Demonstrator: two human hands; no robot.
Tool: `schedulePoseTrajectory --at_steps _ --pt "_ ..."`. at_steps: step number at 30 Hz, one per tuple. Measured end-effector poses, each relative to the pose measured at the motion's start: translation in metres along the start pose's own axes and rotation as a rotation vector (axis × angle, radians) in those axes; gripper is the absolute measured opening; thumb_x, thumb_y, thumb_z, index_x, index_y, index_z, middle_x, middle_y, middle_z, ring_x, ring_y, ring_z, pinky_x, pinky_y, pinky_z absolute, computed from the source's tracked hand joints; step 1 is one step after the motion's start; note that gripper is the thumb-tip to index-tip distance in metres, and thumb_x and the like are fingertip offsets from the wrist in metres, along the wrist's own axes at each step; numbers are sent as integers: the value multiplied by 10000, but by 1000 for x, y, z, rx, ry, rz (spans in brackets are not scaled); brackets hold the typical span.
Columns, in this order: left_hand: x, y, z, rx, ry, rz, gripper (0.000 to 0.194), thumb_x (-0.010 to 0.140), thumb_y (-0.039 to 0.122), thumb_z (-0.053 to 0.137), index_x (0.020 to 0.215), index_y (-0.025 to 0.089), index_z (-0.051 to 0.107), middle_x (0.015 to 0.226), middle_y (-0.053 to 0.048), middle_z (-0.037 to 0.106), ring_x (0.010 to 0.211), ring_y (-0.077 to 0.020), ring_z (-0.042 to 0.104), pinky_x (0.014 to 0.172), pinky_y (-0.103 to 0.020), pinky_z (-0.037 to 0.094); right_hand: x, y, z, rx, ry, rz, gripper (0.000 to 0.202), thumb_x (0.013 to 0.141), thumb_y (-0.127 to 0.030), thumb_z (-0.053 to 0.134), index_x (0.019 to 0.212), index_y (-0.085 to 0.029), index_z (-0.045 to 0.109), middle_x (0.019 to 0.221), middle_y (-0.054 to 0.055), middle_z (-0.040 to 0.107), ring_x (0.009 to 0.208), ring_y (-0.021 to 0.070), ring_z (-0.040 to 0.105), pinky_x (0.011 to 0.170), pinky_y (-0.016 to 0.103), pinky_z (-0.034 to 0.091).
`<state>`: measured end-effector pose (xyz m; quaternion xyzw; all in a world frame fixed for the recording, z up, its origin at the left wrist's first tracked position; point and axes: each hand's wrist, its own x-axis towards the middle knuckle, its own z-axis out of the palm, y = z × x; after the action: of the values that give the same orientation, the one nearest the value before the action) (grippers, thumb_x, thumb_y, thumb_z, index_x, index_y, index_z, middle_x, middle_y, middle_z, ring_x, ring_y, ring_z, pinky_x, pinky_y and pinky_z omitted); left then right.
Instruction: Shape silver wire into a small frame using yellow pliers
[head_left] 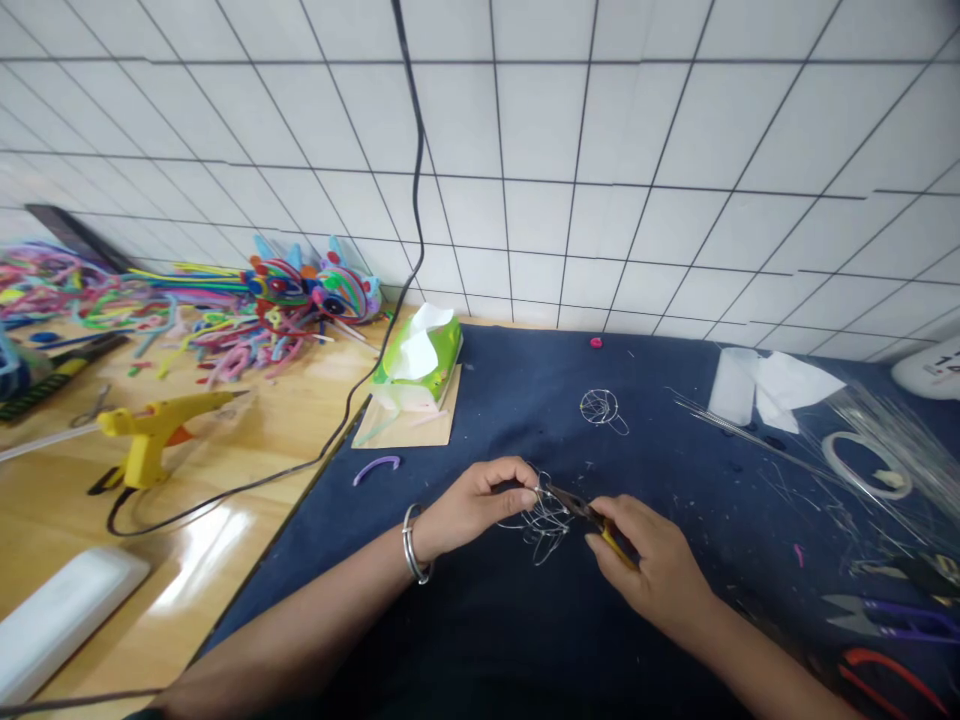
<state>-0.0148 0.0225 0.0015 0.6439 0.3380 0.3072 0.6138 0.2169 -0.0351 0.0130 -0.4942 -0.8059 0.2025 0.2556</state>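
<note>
In the head view, the left hand [491,502] pinches a bent-wire frame [551,522] between thumb and forefinger, its grip nearly closed, above the dark blue surface [510,400]. The right hand [654,562] has its grip wrapped around yellow-handled pliers [616,542], their tips at the frame's top beside the left fingertips, though whether they clamp the wire I cannot tell. A second wire frame [600,407] lies farther back, right of the green tissue pack [444,362].
</note>
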Motion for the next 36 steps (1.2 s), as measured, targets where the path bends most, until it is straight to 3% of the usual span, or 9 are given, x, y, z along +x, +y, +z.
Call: schedulePoseTrajectory --at_steps 5,13,21,28,36 --pt "0 4 0 62 -1 77 213 874 278 468 851 113 601 781 -37 540 703 -107 505 667 -250 409 0 0 0 5 17 -27 212 827 -231 452 1030 -193 500 802 34 556 715 135 527 670 273 434" --pt "0 5 -2 203 -11 166 194 860 252 491 822 114 621 772 -51 570 715 -119 535 684 -263 432 0 0 1 3 35 -59 211 822 -243 452 1020 -198 512 794 32 567 701 131 534 656 267 441" --pt "-1 6 -1 204 9 153 178 855 241 501 832 111 620 785 -54 578 711 -116 539 678 -255 431 -1 0 0 28 -3 -36 208 827 -227 455 1030 -193 493 806 30 549 726 132 520 686 275 427" --pt "-4 6 1 186 94 94 205 849 274 511 828 108 628 716 -32 553 613 -93 490 587 -220 409 -2 -3 7 49 -7 -15 195 829 -244 440 1005 -198 510 772 21 548 677 126 521 641 263 434" --pt "-5 9 -1 235 97 158 195 850 269 510 837 118 632 741 -44 564 677 -114 524 633 -243 429 -4 -5 12 117 7 35 196 826 -240 447 1014 -205 493 774 13 531 672 122 513 630 258 433"
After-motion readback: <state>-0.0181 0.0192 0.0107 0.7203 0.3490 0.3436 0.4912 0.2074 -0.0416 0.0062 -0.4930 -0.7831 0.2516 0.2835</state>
